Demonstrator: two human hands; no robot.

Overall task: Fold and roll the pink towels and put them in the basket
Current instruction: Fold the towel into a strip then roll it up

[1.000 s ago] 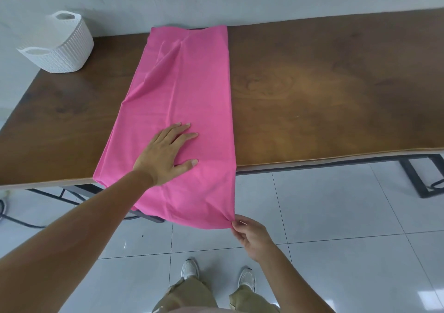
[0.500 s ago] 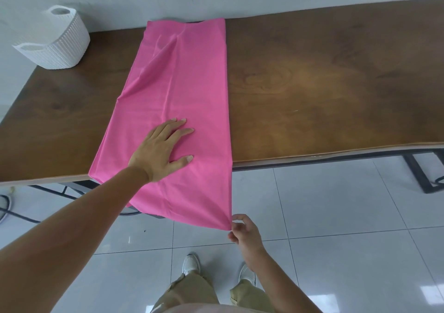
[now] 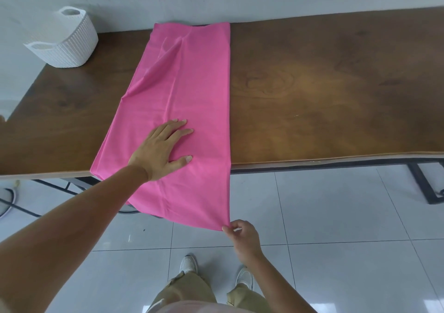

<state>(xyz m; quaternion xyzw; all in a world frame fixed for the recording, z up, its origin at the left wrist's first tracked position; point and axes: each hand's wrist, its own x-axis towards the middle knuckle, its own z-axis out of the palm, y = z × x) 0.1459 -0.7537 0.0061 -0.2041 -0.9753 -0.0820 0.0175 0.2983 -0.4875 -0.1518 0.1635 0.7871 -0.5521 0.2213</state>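
A long pink towel (image 3: pixel 187 91), folded lengthwise, lies across the dark wooden table (image 3: pixel 324 91) from the far edge to the near edge, and its near end hangs over the front. My left hand (image 3: pixel 163 149) presses flat on the towel near the table's front edge, fingers straight and spread. Below the table edge, my right hand (image 3: pixel 242 238) pinches the hanging right corner of the towel and holds it taut. A white woven basket (image 3: pixel 64 41) with two handle holes stands at the table's far left corner.
A grey wall runs right behind the table. Black metal table legs (image 3: pixel 422 185) show under the right and left of the tabletop. The floor is pale glossy tile, with my shoes (image 3: pixel 189 264) below the hanging towel end.
The towel and both hands keep nearly the same pose. My right hand stays pinched on the hanging corner, while the view shifted slightly.
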